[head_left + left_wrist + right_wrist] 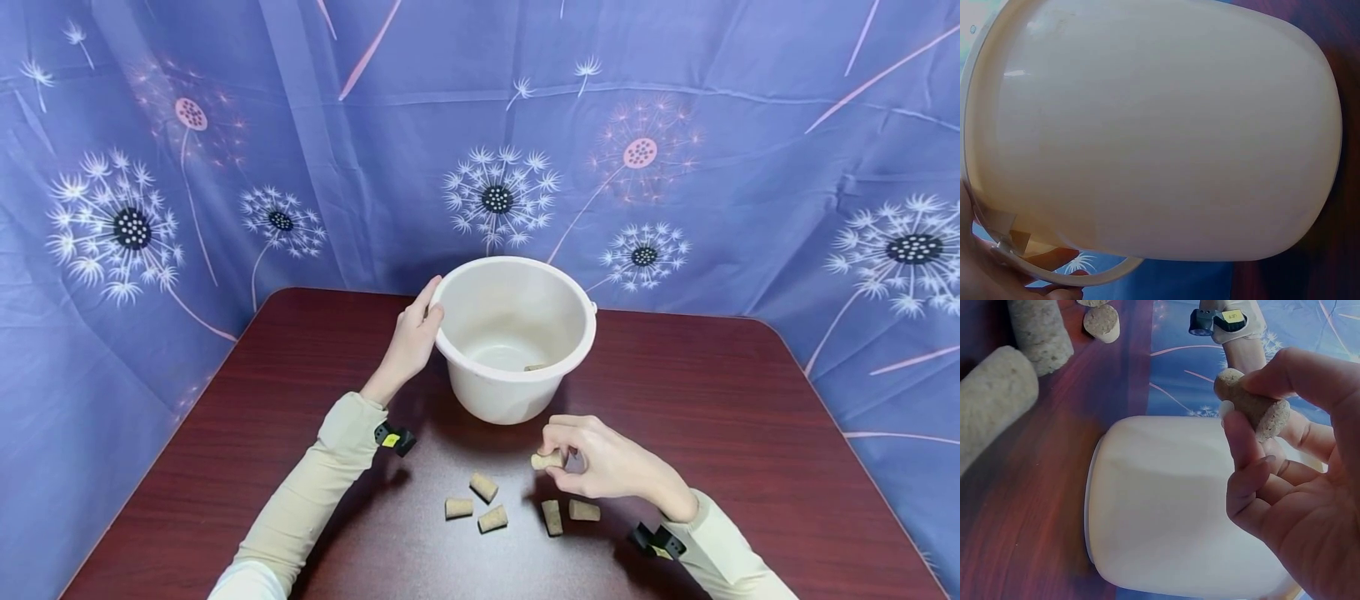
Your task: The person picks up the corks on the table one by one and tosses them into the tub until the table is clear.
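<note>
A white plastic bucket (501, 398) stands at the middle of the table, its mouth facing up. My left hand (411, 337) holds its rim on the left side; in the left wrist view the bucket wall (1166, 131) covers most of the picture, with the bucket's handle (1094, 275) near the fingers. In front of the bucket, my right hand (609, 460) pinches a cork (545, 461) between thumb and fingers, seen closely in the right wrist view as a tapered cork (1250, 406). Part of another cork (536, 367) shows inside the bucket.
Three corks lie together in front, one of them a tilted cork (492, 519). Two more rest below my right hand, an upright-pointing cork (552, 517) and a sideways cork (584, 510). A blue dandelion-print cloth (390, 167) hangs behind the dark red table (712, 392).
</note>
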`<state>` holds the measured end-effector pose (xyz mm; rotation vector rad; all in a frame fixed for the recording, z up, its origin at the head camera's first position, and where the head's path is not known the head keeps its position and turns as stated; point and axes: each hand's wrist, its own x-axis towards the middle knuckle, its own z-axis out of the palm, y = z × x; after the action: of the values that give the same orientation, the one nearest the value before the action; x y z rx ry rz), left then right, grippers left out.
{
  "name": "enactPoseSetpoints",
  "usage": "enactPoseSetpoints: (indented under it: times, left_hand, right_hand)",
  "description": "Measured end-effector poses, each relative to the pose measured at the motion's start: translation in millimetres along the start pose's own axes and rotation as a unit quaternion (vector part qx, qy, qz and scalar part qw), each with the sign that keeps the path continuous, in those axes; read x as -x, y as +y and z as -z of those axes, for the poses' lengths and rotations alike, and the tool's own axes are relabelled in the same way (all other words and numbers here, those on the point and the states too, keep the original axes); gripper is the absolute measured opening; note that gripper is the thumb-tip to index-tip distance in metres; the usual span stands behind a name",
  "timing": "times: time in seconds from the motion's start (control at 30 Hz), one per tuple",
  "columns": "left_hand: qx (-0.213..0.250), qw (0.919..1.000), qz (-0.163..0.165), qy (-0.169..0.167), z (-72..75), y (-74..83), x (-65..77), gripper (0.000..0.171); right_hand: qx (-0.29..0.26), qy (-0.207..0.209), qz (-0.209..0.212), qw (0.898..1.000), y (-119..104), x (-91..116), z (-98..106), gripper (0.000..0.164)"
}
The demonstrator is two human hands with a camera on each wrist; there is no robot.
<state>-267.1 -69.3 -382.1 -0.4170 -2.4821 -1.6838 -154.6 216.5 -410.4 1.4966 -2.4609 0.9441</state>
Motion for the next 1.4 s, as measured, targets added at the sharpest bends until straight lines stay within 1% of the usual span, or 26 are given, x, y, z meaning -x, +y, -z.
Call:
enactPoseSetpoints:
  times: [0.5, 0.77, 1.4]
  left_hand:
    - [-0.006, 1.0, -0.001, 0.006, 0.2, -0.9, -0.1, 0.054]
    - [-0.005, 1.0, -0.001, 0.002, 0.2, -0.5, 0.6, 0.054]
    - [-0.005, 1.0, -0.002, 0.003, -0.3, -2.0, -0.3, 0.055]
  right_hand:
    - [0.005, 0.005, 0.0, 1.0, -0.9, -0.4, 1.6, 0.026]
    - [0.005, 0.009, -0.006, 1.0, -3.0, -0.8, 5.3, 0.026]
    - [0.0, 0.018, -0.006, 1.0, -4.3, -1.0, 7.9, 0.028]
